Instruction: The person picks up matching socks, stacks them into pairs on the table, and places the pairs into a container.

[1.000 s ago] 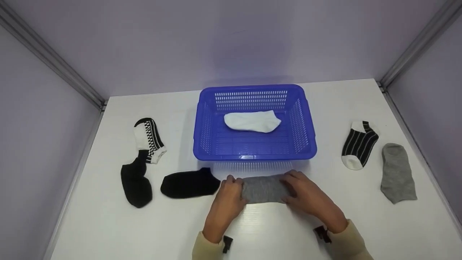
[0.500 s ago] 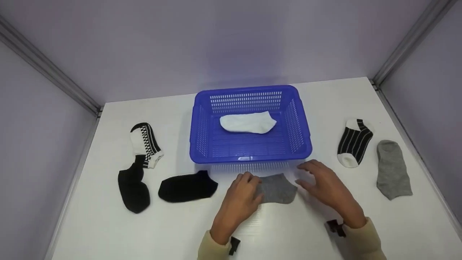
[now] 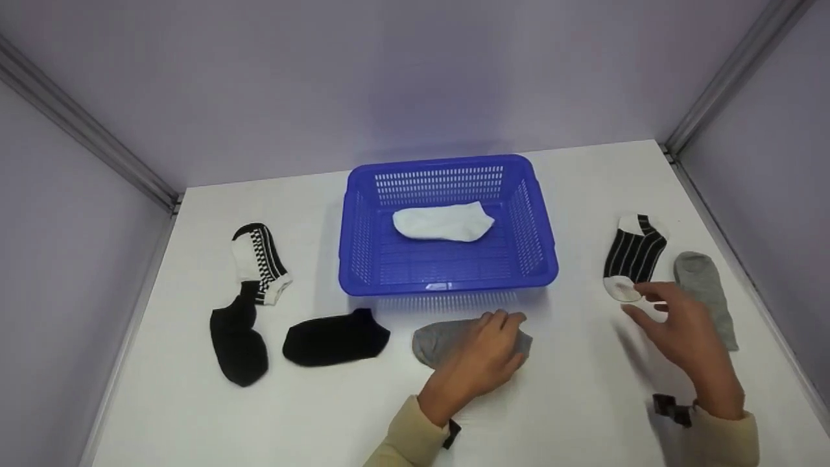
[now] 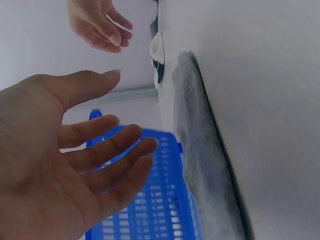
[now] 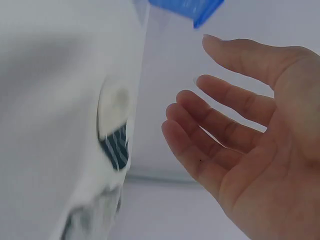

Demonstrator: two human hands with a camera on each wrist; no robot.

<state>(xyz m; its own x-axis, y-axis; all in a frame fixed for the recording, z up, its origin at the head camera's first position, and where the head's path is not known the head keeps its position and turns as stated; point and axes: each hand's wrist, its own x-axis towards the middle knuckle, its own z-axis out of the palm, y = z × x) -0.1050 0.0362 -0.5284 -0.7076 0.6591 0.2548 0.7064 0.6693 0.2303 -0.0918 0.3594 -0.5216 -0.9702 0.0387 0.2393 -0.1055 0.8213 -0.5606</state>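
Observation:
A grey sock (image 3: 438, 342) lies flat in front of the basket, partly covered from the head view by my left hand (image 3: 483, 357). In the left wrist view that hand (image 4: 95, 160) has relaxed fingers and holds nothing, just above the grey sock (image 4: 197, 145). On the right, my right hand (image 3: 687, 327) hovers near the white toe of a black striped sock (image 3: 632, 256), thumb and fingers apart. The right wrist view shows this hand (image 5: 240, 120) empty, beside the striped sock (image 5: 116, 145). Another grey sock (image 3: 707, 285) is partly behind the right hand.
A blue basket (image 3: 447, 287) with a white sock (image 3: 444, 222) inside stands at the middle back. Two black socks (image 3: 337, 338), (image 3: 240, 350) and a checkered black-and-white sock (image 3: 262, 263) lie on the left. Walls enclose the table (image 3: 259, 428) at the back and sides.
My right hand has let go of the middle grey sock and moved right to the striped sock. My left hand has released the sock's left end and moved right over it.

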